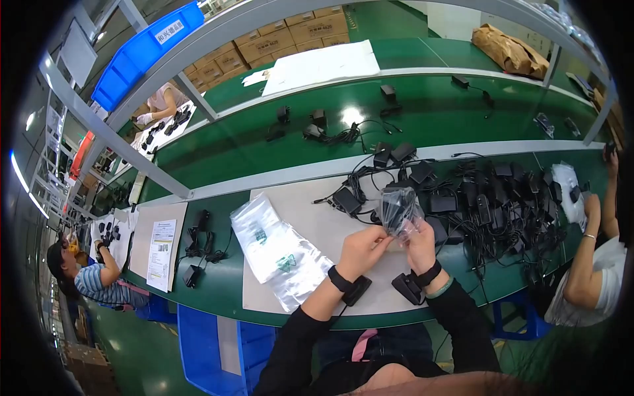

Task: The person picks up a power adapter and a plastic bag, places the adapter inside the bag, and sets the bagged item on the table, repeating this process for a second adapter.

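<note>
My left hand point(362, 251) and my right hand point(421, 248) meet over the middle of the bench, both closed on a clear plastic bag point(397, 206). Fingertips pinch its near end. Dark shapes show through the film; whether they lie inside or behind it I cannot tell. Black power adapters point(347, 200) with cables lie just beyond the bag. Left of my hands, a stack of flat clear bags point(274, 247) with green marks rests on a beige sheet point(254, 297). Black straps with small black boxes sit at both my wrists.
A large heap of black adapters point(505, 204) lies at the right, beside a co-worker's arm point(588, 264). Printed papers point(160, 254) and a few adapters lie left. More adapters sit on the green belt point(244, 142) behind a metal rail. Blue bins point(211, 350) stand below the bench edge.
</note>
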### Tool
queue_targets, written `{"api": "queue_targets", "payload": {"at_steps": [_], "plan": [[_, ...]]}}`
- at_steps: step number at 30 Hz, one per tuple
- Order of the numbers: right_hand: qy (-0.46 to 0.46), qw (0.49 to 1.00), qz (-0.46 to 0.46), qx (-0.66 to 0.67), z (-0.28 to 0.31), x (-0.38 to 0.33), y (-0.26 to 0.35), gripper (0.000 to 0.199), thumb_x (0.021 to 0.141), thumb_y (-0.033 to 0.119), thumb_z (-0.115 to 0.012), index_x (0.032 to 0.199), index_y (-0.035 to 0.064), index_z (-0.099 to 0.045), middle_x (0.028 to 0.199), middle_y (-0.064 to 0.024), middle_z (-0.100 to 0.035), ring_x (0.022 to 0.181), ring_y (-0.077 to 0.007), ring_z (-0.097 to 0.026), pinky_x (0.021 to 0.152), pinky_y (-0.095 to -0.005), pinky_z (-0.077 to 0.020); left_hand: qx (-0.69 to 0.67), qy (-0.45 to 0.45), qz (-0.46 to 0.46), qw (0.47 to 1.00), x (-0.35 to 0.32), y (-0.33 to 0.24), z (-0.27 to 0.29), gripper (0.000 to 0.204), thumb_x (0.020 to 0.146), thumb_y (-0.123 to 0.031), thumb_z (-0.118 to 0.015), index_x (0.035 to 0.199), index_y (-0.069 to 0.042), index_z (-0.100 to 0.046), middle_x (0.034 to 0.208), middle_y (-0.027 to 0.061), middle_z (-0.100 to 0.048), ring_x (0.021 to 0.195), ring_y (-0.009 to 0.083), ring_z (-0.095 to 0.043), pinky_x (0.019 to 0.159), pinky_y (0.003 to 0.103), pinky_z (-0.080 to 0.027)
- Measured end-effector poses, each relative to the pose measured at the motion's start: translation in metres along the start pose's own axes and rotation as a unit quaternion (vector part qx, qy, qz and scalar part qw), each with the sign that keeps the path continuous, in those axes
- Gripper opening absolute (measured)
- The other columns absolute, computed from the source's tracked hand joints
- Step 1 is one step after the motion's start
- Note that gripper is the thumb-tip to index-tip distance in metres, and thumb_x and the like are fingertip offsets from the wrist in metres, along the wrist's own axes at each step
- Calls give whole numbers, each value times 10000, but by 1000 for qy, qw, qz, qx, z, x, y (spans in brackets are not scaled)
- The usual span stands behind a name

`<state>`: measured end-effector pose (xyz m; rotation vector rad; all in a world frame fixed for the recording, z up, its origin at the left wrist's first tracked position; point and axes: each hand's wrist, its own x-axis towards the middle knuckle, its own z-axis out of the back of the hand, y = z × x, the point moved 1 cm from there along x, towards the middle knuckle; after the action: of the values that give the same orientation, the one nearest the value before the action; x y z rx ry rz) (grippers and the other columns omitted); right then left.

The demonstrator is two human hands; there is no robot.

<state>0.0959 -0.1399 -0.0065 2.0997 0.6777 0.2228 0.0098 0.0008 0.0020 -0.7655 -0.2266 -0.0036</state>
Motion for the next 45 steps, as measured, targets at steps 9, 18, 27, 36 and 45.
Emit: {"api": "queue_targets", "payload": {"at_steps": [9,18,27,36,45], "plan": [[125,988,-54,-73,-5,10,6,246,836,173,-624,1019,15,-574,795,-23,-608,616,-92,-554,505,-226,-435,-419,-213,81,879,16,3,49,90,809,-28,-632,884,10,-598,818,74,-632,704,159,-614,628,265,-513],[56,998,-25,2,-8,9,-6,198,835,94,-591,1015,18,-561,828,-36,-621,651,-105,-584,536,-235,-468,-316,-123,82,937,4,9,20,82,831,-16,-610,898,27,-591,851,65,-638,740,123,-612,613,248,-507],[23,997,-64,-24,-11,12,1,200,830,17,-573,1025,-20,-550,835,-60,-620,640,-119,-586,542,-240,-474,-340,-116,149,921,12,6,16,125,847,-97,-614,911,9,-600,805,37,-627,734,107,-599,659,240,-493],[85,981,-68,-159,-4,17,-5,285,799,18,-616,1071,-31,-547,805,-50,-604,591,-93,-566,511,-219,-458,-240,-98,95,961,6,35,50,275,796,-143,-682,1019,-27,-571,883,20,-626,743,100,-592,685,239,-484],[79,955,100,-270,-19,7,0,318,730,8,-660,1032,-42,-572,845,-49,-592,652,-133,-577,552,-247,-468,-406,-10,179,896,5,16,47,357,745,-96,-725,1053,-12,-566,918,6,-624,822,88,-578,742,232,-467]]}}
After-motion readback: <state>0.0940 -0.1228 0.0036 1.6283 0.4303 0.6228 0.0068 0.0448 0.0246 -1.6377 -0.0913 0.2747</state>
